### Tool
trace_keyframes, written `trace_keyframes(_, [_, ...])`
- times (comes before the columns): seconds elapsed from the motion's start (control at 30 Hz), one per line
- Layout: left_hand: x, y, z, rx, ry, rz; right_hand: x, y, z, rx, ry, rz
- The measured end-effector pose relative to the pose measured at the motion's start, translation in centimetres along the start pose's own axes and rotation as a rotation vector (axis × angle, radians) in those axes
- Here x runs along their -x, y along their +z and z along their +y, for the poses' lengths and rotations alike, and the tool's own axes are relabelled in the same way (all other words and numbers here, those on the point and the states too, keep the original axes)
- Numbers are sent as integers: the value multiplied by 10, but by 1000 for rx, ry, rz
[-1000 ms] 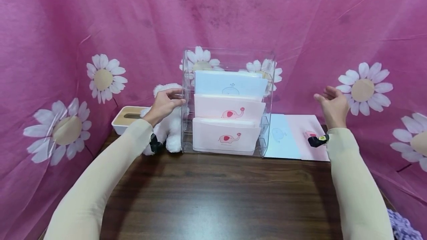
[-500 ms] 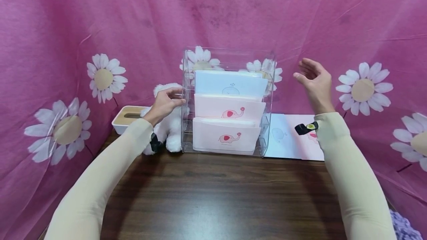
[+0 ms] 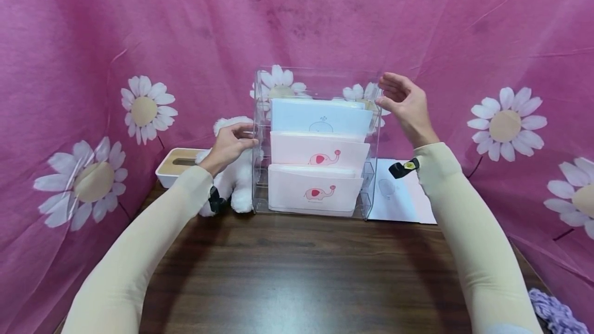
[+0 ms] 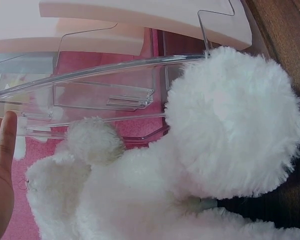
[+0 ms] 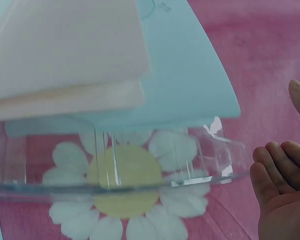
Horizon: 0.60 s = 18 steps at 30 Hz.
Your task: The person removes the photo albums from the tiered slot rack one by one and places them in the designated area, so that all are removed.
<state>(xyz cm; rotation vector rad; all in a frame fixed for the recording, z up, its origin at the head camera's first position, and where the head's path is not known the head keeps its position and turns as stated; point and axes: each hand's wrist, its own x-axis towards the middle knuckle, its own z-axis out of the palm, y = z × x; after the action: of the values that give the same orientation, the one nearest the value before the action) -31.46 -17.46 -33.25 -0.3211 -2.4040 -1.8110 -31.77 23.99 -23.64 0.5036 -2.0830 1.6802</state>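
Pink flowered cloth (image 3: 204, 50) hangs behind the tabletop (image 3: 297, 262), where a clear rack (image 3: 317, 84) of printed folders (image 3: 315, 184) stands mid-frame. The left hand (image 3: 226, 146), fingers apart from thumb, lies at its left side, contact unclear; the right hand (image 3: 410, 107), fingers together, thumb spread, hovers just beside its upper right. Good handling likely wants light, even pressure.

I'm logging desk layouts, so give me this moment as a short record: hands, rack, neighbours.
Left hand: at left side of the clear rack
Right hand: beside its upper right side; contact unclear
Rack holds: blue stack above two pink stacks
Left of rack: white plush toy, box with slotted lid
Right of rack: blue stationery, pink stationery, flat on table
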Motion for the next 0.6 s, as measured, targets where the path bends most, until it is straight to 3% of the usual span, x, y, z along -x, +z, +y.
trace_keyframes(0.4, [1,1,2,-5,4,8,-11,29,12,103,85,-199])
trace_keyframes(0.6, [2,2,1,-6,5,13,-13,40,16,81,112,-284])
